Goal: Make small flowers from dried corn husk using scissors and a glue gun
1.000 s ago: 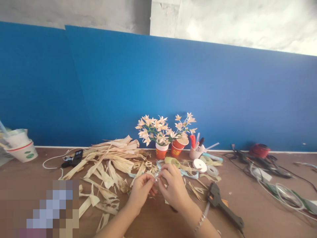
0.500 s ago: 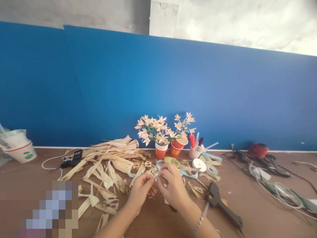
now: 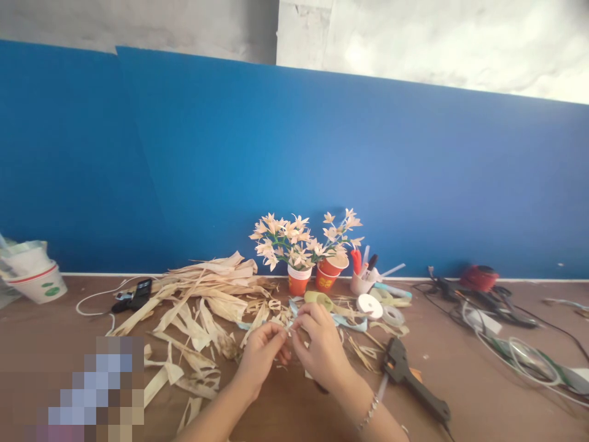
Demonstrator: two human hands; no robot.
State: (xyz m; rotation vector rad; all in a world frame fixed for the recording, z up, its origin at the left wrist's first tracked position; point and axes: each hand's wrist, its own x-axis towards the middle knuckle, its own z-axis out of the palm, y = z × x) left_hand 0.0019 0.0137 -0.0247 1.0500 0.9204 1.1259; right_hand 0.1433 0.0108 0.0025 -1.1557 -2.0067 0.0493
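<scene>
My left hand (image 3: 264,353) and my right hand (image 3: 319,344) meet low over the brown table, both closed in a pinch with fingertips almost touching. Between them is something small and pale, too small and too covered by the fingers to name. Dry husk strips (image 3: 197,325) lie spread to the left of my left hand. Just beyond the hands stand pale star-shaped flowers (image 3: 289,233) on green stems in a red paper cup (image 3: 299,282). A second red cup (image 3: 327,274) with similar flowers is beside it. The black glue gun (image 3: 414,383) lies right of my right hand.
A white tape roll (image 3: 370,307) and a small cup of pens (image 3: 362,283) sit behind my right hand. Cables (image 3: 519,356) and a red object (image 3: 479,278) lie at the right. At far left stands a white paper bucket (image 3: 39,282). A blue panel (image 3: 207,153) rises behind.
Almost nothing differs. Both hands keep the same pinch in the same place, and the whole view has shifted very slightly.
</scene>
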